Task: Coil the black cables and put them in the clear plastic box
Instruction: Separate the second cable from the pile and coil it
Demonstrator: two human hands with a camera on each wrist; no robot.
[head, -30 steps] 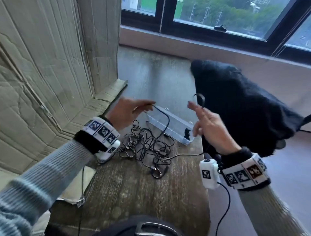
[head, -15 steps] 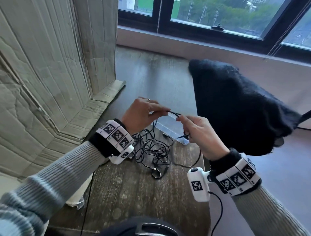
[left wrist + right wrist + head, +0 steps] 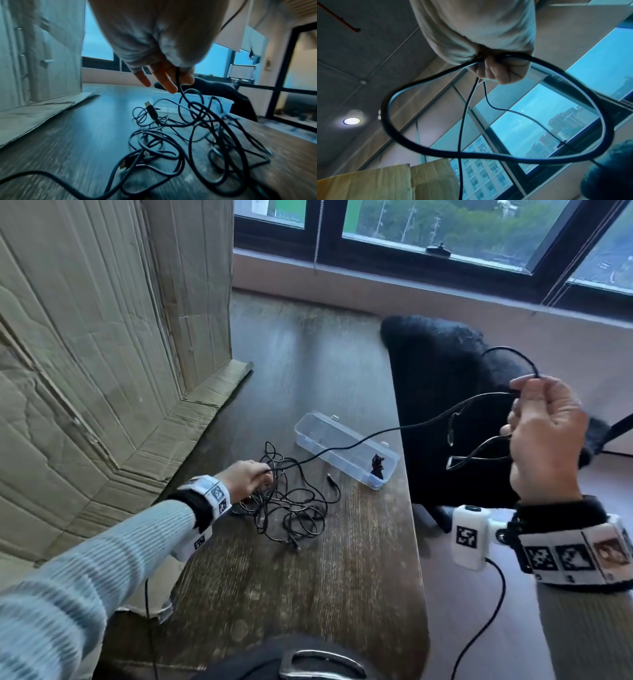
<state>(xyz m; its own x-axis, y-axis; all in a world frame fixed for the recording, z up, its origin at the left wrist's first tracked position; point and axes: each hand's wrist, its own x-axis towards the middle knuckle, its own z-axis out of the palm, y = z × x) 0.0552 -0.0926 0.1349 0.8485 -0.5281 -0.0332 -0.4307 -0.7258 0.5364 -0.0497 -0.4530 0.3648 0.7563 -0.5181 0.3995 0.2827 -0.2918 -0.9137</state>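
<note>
The right hand [image 3: 544, 436] is raised off the right edge of the dark wooden worktop [image 3: 325, 577], in front of a black fuzzy cloth draped over a chair [image 3: 445, 412]. Its fingers [image 3: 494, 73] are clenched round a thin black cable [image 3: 359, 441] gathered into loops — the right wrist view shows one wide loop hanging from the fist, with two strands trailing away. From that hand the cable runs taut down and across, passing over the long clear plastic box [image 3: 320, 428], to the left hand [image 3: 245, 477].

The left hand sits low over the worktop near its left edge, at the near side of a tangled heap of black cables [image 3: 294, 508]. In the left wrist view a strand is pinched between the thumb and fingers [image 3: 169, 83], while the other fingers point loosely downward; a plug end [image 3: 150, 109] sticks up out of the heap.

The clear box lies open-topped and slantwise toward the right edge of the worktop, just beyond the heap — a small dark item [image 3: 376, 465] rests at its near end. Both wrists wear bands printed with black-and-white square markers. A creased cardboard sheet [image 3: 102, 354] stands along the left edge of the worktop, and a dark-framed window [image 3: 445, 251] runs behind the far edge.
</note>
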